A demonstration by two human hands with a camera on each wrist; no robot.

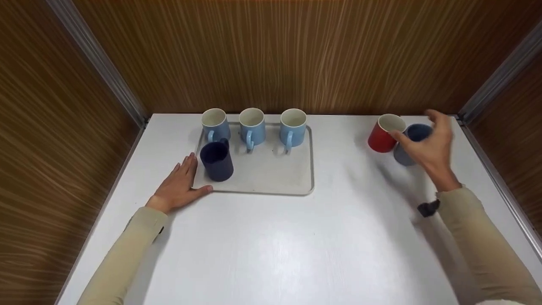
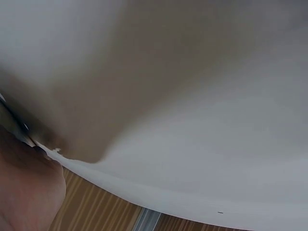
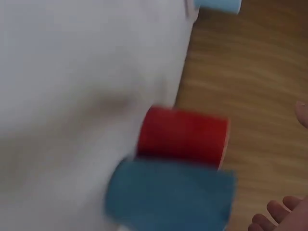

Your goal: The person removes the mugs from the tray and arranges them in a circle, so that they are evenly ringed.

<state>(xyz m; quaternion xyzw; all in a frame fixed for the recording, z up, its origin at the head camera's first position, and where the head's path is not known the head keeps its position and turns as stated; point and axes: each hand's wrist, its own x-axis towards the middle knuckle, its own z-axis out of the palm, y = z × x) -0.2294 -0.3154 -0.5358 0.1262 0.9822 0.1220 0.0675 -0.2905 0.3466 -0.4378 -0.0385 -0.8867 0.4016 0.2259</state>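
At the right rear of a white table (image 1: 288, 250): right hand (image 1: 434, 148) above a grey-blue mug (image 1: 404, 156), thumb and fingers spread wide in a curve, apart from it in the right wrist view. At left: left hand (image 1: 175, 186) with fingers straight, nearly side by side along the left edge of a tray (image 1: 271, 180), thumb stretched over its near left corner. Grey-blue mug upright, partly hidden, just beside an upright red mug (image 1: 381, 139), pale inside; contact between both impossible to tell. On the tray: navy mug (image 1: 219, 167), upright, handle rearward; behind, three light blue mugs (image 1: 254, 132), handles nearward. Close behind the table's rear edge, wood-grain panel (image 1: 275, 55). Between tray and red mug, wide white tabletop.
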